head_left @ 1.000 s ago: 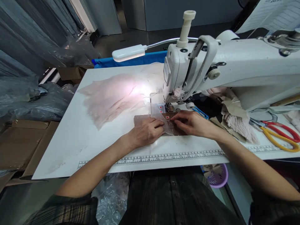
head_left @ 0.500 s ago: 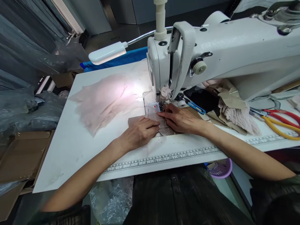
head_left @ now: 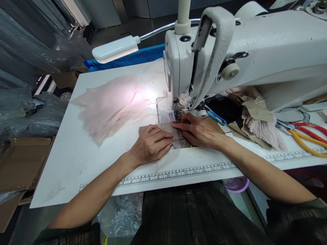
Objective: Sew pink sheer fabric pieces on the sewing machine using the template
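A white sewing machine point(head_left: 245, 51) stands on the white table point(head_left: 84, 163). A small brown piece point(head_left: 182, 142) with a sheer layer over it lies just in front of the needle and presser foot point(head_left: 176, 114). My left hand point(head_left: 150, 144) lies flat on the piece's left part, fingers stretched out. My right hand point(head_left: 198, 131) presses on its right part, fingers together and pointing left toward the needle. Two small red marks point(head_left: 169, 116) show on the plate by the needle.
A pile of sheer pink fabric point(head_left: 112, 105) lies to the left under the gooseneck lamp point(head_left: 113, 49). Blue snips point(head_left: 216, 117), crumpled cloth scraps point(head_left: 258, 124) and red and yellow scissors point(head_left: 305, 134) sit to the right. A printed ruler point(head_left: 178, 172) runs along the table's front edge.
Both hands have slid the brown piece forward toward the needle. My right hand's fingertips moved from the middle of the piece up to the presser foot. The view has come closer.
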Demonstrator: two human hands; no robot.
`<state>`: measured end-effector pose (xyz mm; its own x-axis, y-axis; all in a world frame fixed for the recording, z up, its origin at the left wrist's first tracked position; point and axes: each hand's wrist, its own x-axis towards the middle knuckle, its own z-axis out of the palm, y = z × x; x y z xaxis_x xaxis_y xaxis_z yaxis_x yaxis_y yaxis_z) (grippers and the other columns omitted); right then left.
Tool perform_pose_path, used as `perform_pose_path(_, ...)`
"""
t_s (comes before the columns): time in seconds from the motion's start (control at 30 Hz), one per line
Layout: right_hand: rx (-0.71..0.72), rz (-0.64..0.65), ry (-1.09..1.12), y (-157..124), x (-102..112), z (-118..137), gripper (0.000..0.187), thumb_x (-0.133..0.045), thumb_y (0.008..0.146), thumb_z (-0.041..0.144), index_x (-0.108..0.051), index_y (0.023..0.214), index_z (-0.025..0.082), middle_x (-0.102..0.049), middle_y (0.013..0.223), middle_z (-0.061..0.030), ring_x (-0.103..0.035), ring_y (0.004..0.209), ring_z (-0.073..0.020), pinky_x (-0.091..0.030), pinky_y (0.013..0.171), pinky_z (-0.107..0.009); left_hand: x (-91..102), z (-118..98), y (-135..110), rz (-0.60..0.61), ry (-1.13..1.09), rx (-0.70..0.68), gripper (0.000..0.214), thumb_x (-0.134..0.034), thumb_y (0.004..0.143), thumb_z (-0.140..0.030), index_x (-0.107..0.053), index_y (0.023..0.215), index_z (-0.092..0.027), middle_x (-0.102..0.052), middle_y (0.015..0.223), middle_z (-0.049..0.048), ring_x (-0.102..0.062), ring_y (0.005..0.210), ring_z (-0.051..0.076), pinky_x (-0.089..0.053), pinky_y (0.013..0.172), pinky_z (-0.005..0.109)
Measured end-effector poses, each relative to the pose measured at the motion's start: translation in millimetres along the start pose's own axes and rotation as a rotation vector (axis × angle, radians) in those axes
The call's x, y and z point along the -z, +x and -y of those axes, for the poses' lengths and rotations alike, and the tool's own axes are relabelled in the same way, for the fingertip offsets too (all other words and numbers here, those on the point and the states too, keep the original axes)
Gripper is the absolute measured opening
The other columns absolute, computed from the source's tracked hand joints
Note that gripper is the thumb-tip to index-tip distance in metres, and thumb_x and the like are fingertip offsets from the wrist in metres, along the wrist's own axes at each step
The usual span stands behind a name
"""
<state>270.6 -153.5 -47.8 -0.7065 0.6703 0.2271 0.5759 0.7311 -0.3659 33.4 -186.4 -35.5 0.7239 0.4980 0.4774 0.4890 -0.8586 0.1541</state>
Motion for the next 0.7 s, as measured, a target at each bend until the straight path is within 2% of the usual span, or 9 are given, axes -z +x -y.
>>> perform_pose_path(0.37,-0.003,-0.003,-0.031,-0.5,-1.8,2.7,0.04,-0.044,0.092,0.019,-0.06,0.129,0.019,-0.058,0.11,-0.0136,-0.056,0.093,-0.0249,-0.052,0.079,-0.039,-2.7,0.1,-1.9,0.03,-0.007,-0.022,0.01,-0.06,0.088,-0.019,-0.069,0.092,-0.02,-0.073,0.101,0.0035,-0.064,0.08,0.015,-0.049,0.08,0.035)
perform_pose_path(0.6,-0.061,0.043,0.153,0.9,20.6,0.9,0.04,-0.042,0.094,0.019,-0.061,0.13,0.02,-0.063,0.105,-0.0097,-0.061,0.079,-0.0189,-0.052,0.074,-0.031,-1.5,-3.1,-0.5,0.029,0.043,-0.035,0.01,-0.059,0.089,-0.02,-0.069,0.09,-0.019,-0.074,0.098,0.0026,-0.064,0.076,0.014,-0.049,0.078,0.034)
perform_pose_path(0.7,0.023,0.062,0.205,-2.8,26.4,-0.9,0.04,-0.041,0.093,0.015,-0.064,0.126,0.019,-0.063,0.111,-0.0105,-0.062,0.088,-0.0195,-0.052,0.081,-0.032,-1.6,-3.8,-0.1,0.021,0.037,-0.033,0.01,-0.059,0.09,-0.019,-0.069,0.089,-0.019,-0.074,0.099,0.0026,-0.063,0.076,0.014,-0.049,0.077,0.034)
